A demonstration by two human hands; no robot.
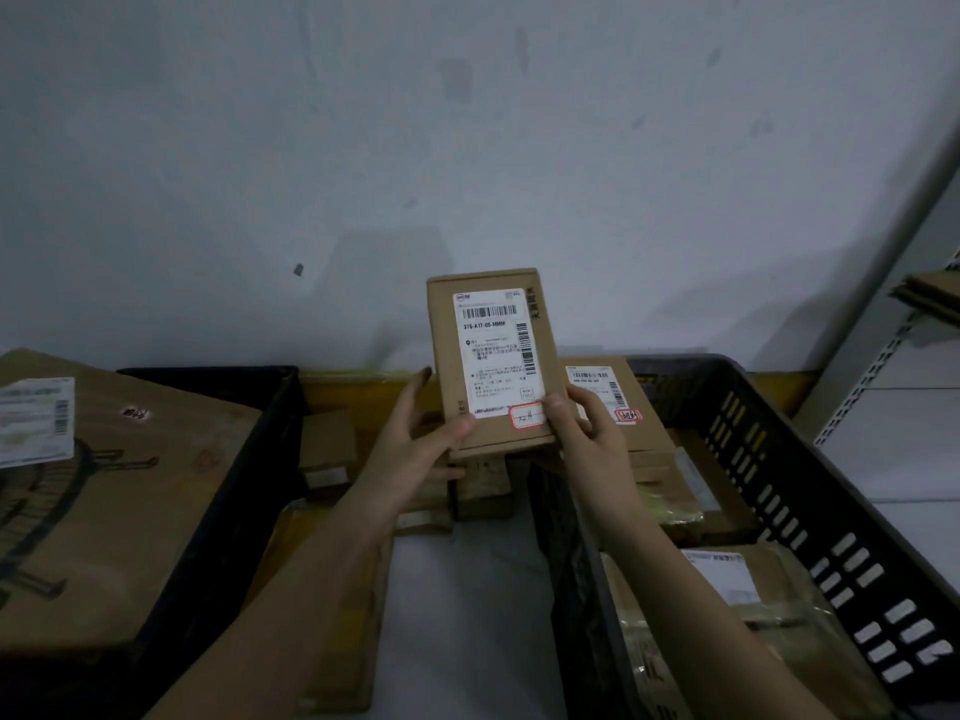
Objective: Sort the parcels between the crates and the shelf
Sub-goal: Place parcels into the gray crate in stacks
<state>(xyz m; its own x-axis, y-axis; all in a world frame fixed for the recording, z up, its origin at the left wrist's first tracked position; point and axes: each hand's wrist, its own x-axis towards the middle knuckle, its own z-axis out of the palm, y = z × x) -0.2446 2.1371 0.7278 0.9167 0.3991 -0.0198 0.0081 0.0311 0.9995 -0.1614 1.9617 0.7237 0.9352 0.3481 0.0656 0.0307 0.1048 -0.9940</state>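
Observation:
I hold a small flat cardboard parcel (493, 356) upright in front of me, its white shipping label and a red-edged sticker facing me. My left hand (421, 444) grips its lower left edge, thumb on the front. My right hand (582, 433) grips its lower right corner, thumb beside the sticker. A black crate (810, 491) on the right holds several cardboard parcels. Another black crate (244, 459) on the left carries a large cardboard box (104, 501). A grey metal shelf (883, 366) stands at the far right.
Between the crates, several small cardboard parcels (332, 449) lie stacked on the floor against a yellow strip at the wall's foot. A grey wall (415, 148) fills the background. Flattened cardboard (930, 296) lies on the shelf.

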